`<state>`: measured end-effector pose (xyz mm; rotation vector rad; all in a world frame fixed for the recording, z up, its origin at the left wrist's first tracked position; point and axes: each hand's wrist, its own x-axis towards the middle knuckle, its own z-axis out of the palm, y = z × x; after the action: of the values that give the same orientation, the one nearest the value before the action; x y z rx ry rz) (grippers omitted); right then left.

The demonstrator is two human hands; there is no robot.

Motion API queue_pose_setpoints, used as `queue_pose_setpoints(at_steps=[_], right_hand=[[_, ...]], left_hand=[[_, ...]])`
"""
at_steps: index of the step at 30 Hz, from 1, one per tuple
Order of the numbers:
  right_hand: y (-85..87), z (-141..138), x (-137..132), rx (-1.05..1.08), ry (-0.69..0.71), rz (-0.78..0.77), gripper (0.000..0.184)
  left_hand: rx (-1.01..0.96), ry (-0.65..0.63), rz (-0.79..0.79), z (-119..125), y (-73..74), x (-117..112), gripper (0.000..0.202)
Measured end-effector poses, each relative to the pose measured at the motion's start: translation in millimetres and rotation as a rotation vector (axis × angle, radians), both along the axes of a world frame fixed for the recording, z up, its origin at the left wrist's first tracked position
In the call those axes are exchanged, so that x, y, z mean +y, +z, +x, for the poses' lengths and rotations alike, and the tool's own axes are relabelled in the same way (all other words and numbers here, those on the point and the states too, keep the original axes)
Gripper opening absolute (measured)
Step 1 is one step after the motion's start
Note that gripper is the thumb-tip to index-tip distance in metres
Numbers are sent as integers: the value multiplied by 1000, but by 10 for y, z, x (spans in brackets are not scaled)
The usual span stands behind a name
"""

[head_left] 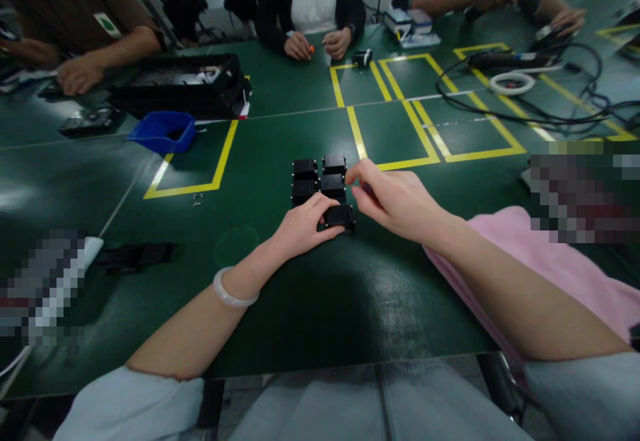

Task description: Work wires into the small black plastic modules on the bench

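Observation:
Several small black box-shaped parts with shiny metal bits at their corners stand in two columns on the green table. My left hand (307, 226) has its thumb and fingers around the nearest black box (340, 216), which rests on the tabletop. Just right of the group is my right hand (393, 201), its thumb and forefinger curled together beside another black box (333, 184). Whatever its fingertips hold, if anything, is too small to tell. My left hand partly hides the box (303, 189) in the left column.
A blue bin (165, 131) and a long black tray (185, 81) stand at the far left. Pink cloth (525, 248) lies under my right forearm. Cables (520, 119) and a white ring (512, 82) are at the far right. Other people sit across the table.

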<state>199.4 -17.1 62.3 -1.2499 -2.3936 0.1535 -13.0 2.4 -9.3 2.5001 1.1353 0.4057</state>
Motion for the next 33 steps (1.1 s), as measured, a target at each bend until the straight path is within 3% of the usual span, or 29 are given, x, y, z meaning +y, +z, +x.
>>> queue_pose_setpoints(at_steps=[5, 33], right_hand=[[9, 3, 8, -30, -8, -6, 33], [-16, 6, 7, -30, 10, 33, 30]], left_hand=[[2, 0, 6, -6, 1, 0, 41], [-14, 2, -2, -4, 0, 2, 40]])
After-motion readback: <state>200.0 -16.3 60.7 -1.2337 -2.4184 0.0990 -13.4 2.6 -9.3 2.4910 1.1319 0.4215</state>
